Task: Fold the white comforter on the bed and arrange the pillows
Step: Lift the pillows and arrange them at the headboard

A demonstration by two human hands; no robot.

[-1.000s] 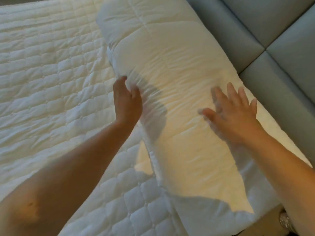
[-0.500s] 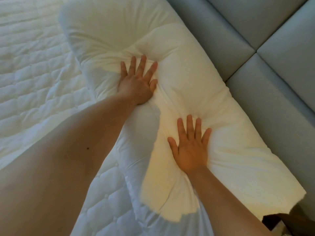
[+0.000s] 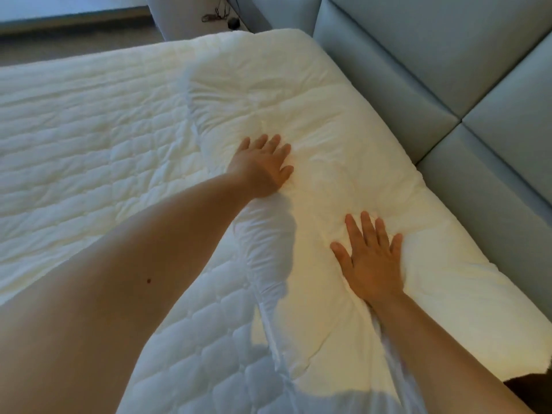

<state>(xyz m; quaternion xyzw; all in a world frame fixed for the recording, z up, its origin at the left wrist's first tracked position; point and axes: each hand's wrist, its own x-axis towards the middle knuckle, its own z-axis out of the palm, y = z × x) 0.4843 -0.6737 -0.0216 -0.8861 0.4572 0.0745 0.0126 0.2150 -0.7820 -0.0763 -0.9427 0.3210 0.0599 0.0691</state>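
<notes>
- Folded white comforter (image 3: 313, 121) lies as a long puffy strip along the right side of the bed (image 3: 74, 144), running from top centre to lower right, right up against the grey-blue padded headboard (image 3: 433, 61).
- My left hand (image 3: 263, 165), mid-frame, is flat with fingers spread, pressing into it.
- Right hand (image 3: 373, 261), lower right, same deal: palm down, nothing gripped.
- Both hands are apart.
</notes>
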